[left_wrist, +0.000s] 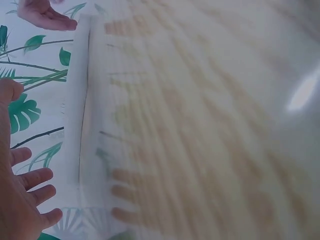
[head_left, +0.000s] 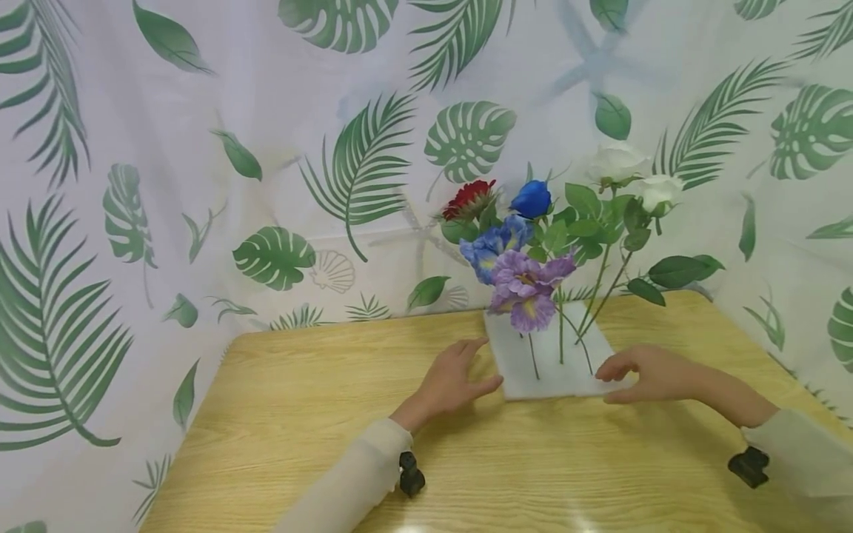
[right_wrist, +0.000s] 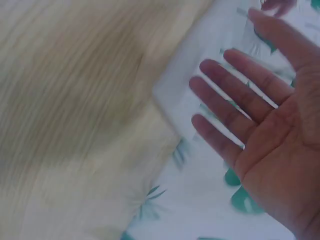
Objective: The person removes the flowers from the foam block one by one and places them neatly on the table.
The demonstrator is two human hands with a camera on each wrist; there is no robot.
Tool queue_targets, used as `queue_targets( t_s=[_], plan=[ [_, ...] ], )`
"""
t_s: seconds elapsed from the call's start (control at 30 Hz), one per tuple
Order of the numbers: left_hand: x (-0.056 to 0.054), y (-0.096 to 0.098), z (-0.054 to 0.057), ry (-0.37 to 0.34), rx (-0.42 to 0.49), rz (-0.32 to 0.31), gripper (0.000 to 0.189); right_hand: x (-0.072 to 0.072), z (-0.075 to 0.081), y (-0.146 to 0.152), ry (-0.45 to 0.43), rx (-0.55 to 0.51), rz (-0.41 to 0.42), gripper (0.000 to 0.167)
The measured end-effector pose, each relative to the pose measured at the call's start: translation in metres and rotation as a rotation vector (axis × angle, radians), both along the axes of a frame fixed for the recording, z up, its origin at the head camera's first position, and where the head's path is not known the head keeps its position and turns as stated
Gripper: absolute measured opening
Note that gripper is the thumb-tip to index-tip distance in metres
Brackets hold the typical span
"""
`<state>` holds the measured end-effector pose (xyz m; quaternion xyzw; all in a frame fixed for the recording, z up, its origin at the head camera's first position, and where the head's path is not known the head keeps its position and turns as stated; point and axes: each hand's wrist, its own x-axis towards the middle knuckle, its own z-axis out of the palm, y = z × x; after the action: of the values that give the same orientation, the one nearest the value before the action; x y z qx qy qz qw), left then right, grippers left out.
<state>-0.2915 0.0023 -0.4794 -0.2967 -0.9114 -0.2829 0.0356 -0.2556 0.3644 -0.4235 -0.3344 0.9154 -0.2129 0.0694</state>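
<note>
Pale sleeves (head_left: 346, 474) lead to left hand (head_left: 450, 383) and right hand (head_left: 656, 375), each grip relaxed and empty, beside the board (head_left: 552, 385) probably holding the flowers (head_left: 529, 287) upright.

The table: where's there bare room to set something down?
Bare wood on the table lies left of the left hand, and nearer the camera between the sleeves. A smaller patch lies behind the right hand, right of the white pad, though leaves appear to overhang it. It's crowded at the pad: stems stand close together, a hand on either side.
</note>
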Motion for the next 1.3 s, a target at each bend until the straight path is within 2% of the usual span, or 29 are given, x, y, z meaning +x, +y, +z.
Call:
queue_targets(
  t_s=[0.07,0.17,0.23,0.43,0.57,0.8,0.93,1.17,1.3],
  plan=[
    [-0.001,0.000,0.000,-0.010,0.008,0.005,0.073,-0.006,-0.004,0.008,0.072,0.011,-0.057,0.030],
    [-0.001,0.000,0.001,-0.025,0.022,0.006,0.073,-0.013,-0.011,0.016,0.132,0.013,-0.152,0.033],
    [-0.001,0.000,0.002,-0.029,0.029,0.006,0.072,-0.018,-0.018,0.019,0.188,0.006,-0.181,0.036],
    [-0.001,0.000,0.004,-0.039,0.049,0.003,0.071,-0.033,-0.040,0.022,0.341,0.028,-0.151,0.046],
    [-0.001,0.000,0.005,-0.055,0.062,0.002,0.071,-0.037,-0.045,0.021,0.330,0.071,-0.151,0.053],
    [0.001,0.001,0.010,-0.086,0.079,0.001,0.071,-0.036,-0.049,0.022,0.324,0.087,-0.175,0.056],
    [0.000,0.004,0.013,-0.130,0.122,-0.020,0.071,-0.035,-0.053,0.021,0.313,0.084,-0.197,0.058],
    [-0.001,0.017,0.019,-0.219,0.296,-0.119,0.059,-0.032,-0.055,0.018,0.300,0.068,-0.195,0.059],
    [-0.001,0.025,0.021,-0.278,0.409,-0.151,0.048,-0.032,-0.056,0.019,0.296,0.061,-0.195,0.059]
  ],
)
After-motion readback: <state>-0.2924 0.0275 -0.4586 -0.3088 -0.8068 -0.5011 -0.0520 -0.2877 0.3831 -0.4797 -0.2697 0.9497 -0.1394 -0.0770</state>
